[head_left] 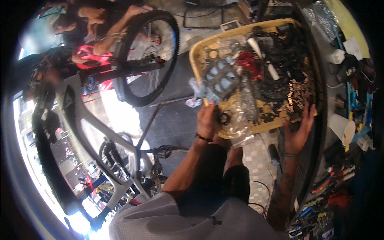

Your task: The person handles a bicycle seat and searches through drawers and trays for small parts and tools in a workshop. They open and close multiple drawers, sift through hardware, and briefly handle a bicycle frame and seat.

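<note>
A yellow plastic tray [256, 130] full of loose parts is in front of me. My left hand [206, 120] is closed on its near left corner. My right hand [298, 130] rests against the near right rim, its fingers stretched and spread. Inside the tray, a black slotted part like a platform pedal [220, 82] lies over blue cloth, close to my left hand. A small black ring [224, 117] sits at that corner beside clear plastic bags [240, 124]. Copper-coloured chain [294, 96] fills the right side, below a heap of black parts [276, 80] and a red packet [249, 64].
A grey bicycle frame [74, 96] stands at the left, with a wheel [174, 52] beyond it. Another person's arm [116, 38] reaches beside that wheel. On the right, a bench carries a white paper cup [343, 129] and many tools [320, 208]. A cable [262, 188] crosses the floor.
</note>
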The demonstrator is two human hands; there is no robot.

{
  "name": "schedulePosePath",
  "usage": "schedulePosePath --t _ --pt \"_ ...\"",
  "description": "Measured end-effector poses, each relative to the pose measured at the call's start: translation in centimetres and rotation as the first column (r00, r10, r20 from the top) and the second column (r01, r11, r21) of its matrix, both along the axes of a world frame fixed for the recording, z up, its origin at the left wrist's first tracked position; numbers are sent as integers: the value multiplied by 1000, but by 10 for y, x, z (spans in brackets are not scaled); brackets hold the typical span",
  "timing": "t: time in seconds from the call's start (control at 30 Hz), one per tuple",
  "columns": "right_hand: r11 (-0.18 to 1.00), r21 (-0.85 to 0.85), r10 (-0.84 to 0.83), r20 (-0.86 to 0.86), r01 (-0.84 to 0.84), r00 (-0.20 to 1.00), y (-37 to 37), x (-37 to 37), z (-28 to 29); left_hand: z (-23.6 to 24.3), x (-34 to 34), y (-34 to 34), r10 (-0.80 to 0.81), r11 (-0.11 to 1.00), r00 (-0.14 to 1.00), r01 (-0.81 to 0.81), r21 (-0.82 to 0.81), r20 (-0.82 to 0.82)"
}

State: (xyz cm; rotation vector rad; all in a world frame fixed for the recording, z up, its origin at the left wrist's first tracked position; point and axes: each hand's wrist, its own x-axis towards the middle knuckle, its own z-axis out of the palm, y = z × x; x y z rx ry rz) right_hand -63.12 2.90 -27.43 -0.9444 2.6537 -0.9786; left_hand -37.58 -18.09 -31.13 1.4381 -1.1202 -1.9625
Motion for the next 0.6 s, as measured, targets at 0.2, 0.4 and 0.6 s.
schedulePosePath --t 0.2,0.4,0.6 --pt "998 -67 -18 3 18 1000 -3 2 5 2 -11 3 102 993 994 -100 69 -29" --pt "964 -219 142 -40 -147 989 -50 14 17 -1 -10 4 149 979 985 -135 155 -83" --pt "954 -174 224 -133 -245 965 -175 20 28 1 -9 -1 116 976 992 -104 191 -55"
